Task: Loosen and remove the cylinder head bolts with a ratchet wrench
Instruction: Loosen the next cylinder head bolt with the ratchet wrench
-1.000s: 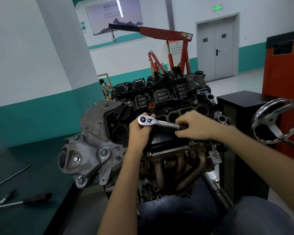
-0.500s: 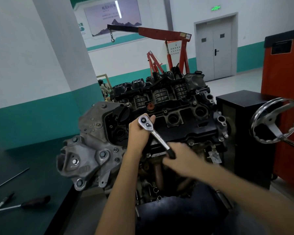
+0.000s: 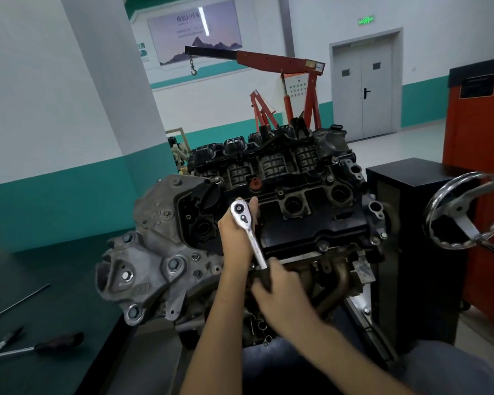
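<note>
Head view: the ratchet wrench (image 3: 251,238) is set on the engine (image 3: 311,223), its long axis slanted from the head, wrapped by the left hand (image 3: 231,241), down to the handle, squeezed in the grip of the nearer right hand (image 3: 280,290). The bolt is hidden.

Red engine hoist (image 3: 280,59) behind; screwdriver (image 3: 39,348) on dark bench (image 3: 69,286); grey double door (image 3: 365,89) beyond

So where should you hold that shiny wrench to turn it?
Grip the ratchet wrench by its black handle end, coming from the near side, as the right hand does. That end sits farthest from the round head, so it likely gives the most turning force. The left hand grips around the head, steadying it on the engine.
</note>
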The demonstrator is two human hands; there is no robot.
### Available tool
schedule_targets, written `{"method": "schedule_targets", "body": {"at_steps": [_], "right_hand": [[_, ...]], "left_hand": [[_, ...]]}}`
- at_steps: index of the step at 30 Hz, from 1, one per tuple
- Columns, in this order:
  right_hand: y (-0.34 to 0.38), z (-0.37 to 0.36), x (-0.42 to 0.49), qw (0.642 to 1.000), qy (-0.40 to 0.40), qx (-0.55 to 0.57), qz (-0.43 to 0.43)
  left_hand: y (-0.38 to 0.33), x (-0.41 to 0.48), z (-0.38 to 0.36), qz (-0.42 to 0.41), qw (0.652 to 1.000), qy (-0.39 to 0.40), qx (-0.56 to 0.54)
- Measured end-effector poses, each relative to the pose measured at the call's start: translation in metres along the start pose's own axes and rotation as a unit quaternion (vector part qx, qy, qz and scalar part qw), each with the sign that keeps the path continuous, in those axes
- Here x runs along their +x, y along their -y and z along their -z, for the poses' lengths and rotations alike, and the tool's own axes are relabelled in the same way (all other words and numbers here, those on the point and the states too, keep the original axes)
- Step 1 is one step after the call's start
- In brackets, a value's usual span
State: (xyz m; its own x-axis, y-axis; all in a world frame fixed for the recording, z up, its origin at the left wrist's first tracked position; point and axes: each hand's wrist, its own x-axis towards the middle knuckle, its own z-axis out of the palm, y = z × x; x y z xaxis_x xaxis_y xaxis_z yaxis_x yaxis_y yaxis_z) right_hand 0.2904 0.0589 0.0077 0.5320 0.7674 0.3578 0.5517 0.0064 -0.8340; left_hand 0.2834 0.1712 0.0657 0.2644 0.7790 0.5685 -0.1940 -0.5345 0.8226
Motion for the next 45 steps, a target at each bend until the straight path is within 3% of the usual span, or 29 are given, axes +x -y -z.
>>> {"method": "schedule_targets", "body": {"at_steps": [4, 7, 10, 14, 17, 21, 23, 26, 31, 35, 38, 40, 43, 45], "right_hand": [[0.003, -0.02, 0.001, 1.0, -0.004, 0.029, 0.0], [-0.009, 0.033, 0.017, 0.993, 0.056, -0.089, 0.055], [-0.009, 0.102, 0.05, 0.958, 0.133, -0.229, 0.108], [0.01, 0.14, 0.086, 0.909, 0.158, -0.351, 0.161], [-0.002, 0.118, 0.066, 0.937, 0.118, -0.298, 0.137], [-0.016, 0.049, 0.015, 0.993, 0.025, -0.095, 0.065], [-0.009, 0.011, 0.003, 1.0, -0.01, -0.02, 0.021], [0.0, -0.021, -0.002, 0.998, -0.001, 0.062, -0.008], [-0.012, 0.056, 0.024, 0.988, 0.095, -0.11, 0.056], [0.007, 0.138, 0.071, 0.927, 0.168, -0.31, 0.131], [0.019, 0.14, 0.085, 0.896, 0.154, -0.378, 0.175], [0.011, 0.126, 0.07, 0.921, 0.129, -0.333, 0.154], [-0.006, 0.08, 0.029, 0.978, 0.073, -0.171, 0.095], [-0.005, 0.035, 0.009, 0.995, 0.026, -0.081, 0.049]], "left_hand": [[0.001, 0.006, 0.008, 0.001, 0.999, 0.034, 0.02], [0.003, 0.013, 0.01, 0.009, 0.996, 0.089, 0.023], [0.004, 0.014, 0.009, -0.024, 0.99, 0.132, 0.037], [0.006, 0.011, 0.008, -0.018, 0.995, 0.099, 0.005], [0.006, 0.007, 0.008, -0.024, 0.996, 0.084, -0.013], [0.006, 0.003, 0.001, -0.03, 0.997, 0.066, -0.014], [0.005, 0.006, -0.001, -0.011, 0.999, 0.044, 0.009], [0.008, 0.011, 0.001, 0.01, 0.998, 0.042, 0.037], [0.01, 0.014, 0.006, 0.003, 0.994, 0.108, 0.024], [0.006, 0.018, 0.004, -0.014, 0.992, 0.123, 0.04], [0.01, 0.015, 0.012, 0.001, 0.994, 0.105, 0.008], [0.01, 0.011, 0.014, 0.0, 0.995, 0.098, -0.007], [0.006, 0.006, 0.007, 0.006, 0.997, 0.074, -0.019], [0.003, 0.007, 0.003, 0.025, 0.998, 0.05, -0.027]]}}
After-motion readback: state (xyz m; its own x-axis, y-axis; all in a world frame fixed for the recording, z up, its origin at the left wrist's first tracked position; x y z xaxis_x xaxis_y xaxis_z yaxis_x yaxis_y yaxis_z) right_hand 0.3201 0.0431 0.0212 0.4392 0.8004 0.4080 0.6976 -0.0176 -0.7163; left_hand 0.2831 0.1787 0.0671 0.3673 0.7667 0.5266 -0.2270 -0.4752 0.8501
